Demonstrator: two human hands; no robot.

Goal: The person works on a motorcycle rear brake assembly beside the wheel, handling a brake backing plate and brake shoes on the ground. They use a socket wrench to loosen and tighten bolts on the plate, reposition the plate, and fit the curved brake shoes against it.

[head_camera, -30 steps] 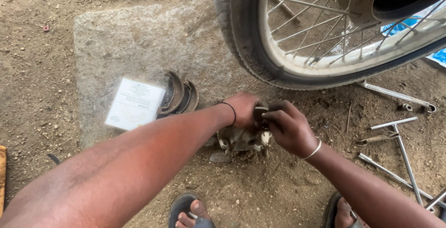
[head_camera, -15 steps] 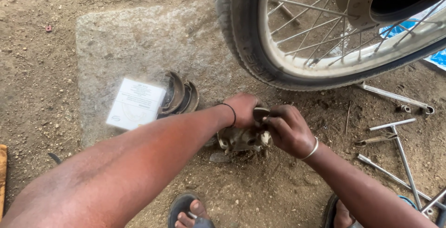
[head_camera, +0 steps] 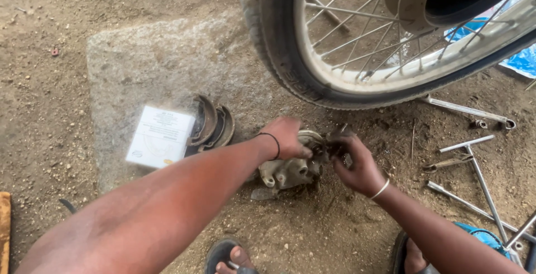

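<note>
Barely any shift since earlier: both hands stay on the caliper. Left hand fingers curl over its top, steadying it on the dirt. Right hand fingers pinch a small dark part at its right end. Brake shoes lie left of the fingers. Step: working that fitting; likely needs a firm grip.

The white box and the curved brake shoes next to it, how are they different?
The white box is flat, square-cornered and pale; the brake shoes are curved, dark and rusty-looking. The box lies flat, while the shoes stand on edge, nested together. Both rest on the stone slab, untouched by either hand.
</note>
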